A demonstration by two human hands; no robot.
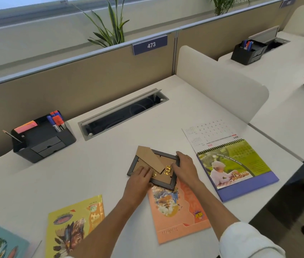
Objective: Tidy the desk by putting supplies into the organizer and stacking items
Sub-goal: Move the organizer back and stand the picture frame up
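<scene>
Both your hands rest on a small dark-framed picture frame (154, 169) lying face down near the middle of the white tabletop (73, 179). Your left hand (140, 180) presses flat, fingers spread, on its brown backing board. Your right hand (183, 169) grips the frame's right edge beside the brass clasps. The cardboard stand flap sticks up toward the far left. The frame's near corner overlaps an orange notebook (177, 211). A yellow booklet (75, 226) lies near left, a spiral desk calendar (234, 166) to the right. The black plastic desk organizer (43, 138), holding markers and sticky notes, sits far left.
</scene>
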